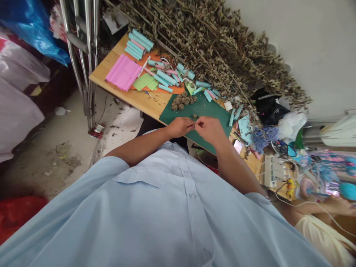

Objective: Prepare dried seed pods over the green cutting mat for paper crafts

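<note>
My left hand (pixel 179 127) and my right hand (pixel 209 128) meet over a dark green mat (pixel 204 107) at the table's near edge. The fingertips of both are pinched together, almost touching each other. Whatever lies between them is too small to make out. Just beyond the fingertips is a small brownish tuft (pixel 195 116); whether a hand touches it I cannot tell. Further back on the mat sits a pile of rough brownish-grey balls (pixel 182 101).
Blue, pink and green paper rolls (pixel 167 77) and a pink sheet (pixel 124 72) cover the wooden table (pixel 104 70). Dried leafy stalks (pixel 200 44) lie behind. Metal crutches (pixel 88 55) stand left. At right are a power strip (pixel 270 171) and another person's arm (pixel 319 208).
</note>
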`<state>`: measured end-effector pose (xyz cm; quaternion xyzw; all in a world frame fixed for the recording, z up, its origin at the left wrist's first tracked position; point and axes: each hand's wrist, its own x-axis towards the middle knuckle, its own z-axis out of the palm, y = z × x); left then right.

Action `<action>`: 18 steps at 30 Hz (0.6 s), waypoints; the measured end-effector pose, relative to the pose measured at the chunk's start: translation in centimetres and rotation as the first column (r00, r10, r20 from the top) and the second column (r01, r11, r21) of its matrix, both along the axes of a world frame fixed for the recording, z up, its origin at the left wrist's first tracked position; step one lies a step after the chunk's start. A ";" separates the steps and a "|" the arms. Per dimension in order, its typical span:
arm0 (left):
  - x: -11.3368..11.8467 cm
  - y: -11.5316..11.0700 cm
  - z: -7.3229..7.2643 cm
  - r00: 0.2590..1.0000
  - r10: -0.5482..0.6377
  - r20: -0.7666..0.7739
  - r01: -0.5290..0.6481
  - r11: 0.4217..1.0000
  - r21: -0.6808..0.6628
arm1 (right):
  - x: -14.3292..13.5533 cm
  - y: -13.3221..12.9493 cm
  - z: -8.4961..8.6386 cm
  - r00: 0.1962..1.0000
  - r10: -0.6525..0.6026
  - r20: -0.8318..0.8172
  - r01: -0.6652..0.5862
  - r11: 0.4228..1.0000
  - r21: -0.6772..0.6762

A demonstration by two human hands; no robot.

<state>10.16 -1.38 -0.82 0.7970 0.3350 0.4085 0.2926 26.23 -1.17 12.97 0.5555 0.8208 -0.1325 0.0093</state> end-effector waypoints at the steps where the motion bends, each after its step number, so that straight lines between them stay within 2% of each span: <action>1: 0.0 0.0 0.0 1.000 0.002 -0.005 -0.002 1.000 0.002 | -0.1 0.0 0.0 1.000 -0.016 -0.003 0.015 1.000 -0.009; 7: 0.0 0.0 -0.1 1.000 -0.007 0.005 0.007 1.000 0.011 | 0.6 -0.3 0.3 0.992 -0.014 -0.125 0.013 1.000 -0.009; 13: 0.0 0.0 -0.1 1.000 0.005 0.008 -0.005 1.000 0.009 | 1.9 -0.6 0.4 0.963 0.219 -0.157 -0.219 0.976 0.012; 18: 0.1 0.0 -0.3 1.000 0.005 -0.007 -0.005 1.000 0.002 | 2.5 -0.5 -0.4 0.946 0.311 -0.090 -0.307 0.950 0.053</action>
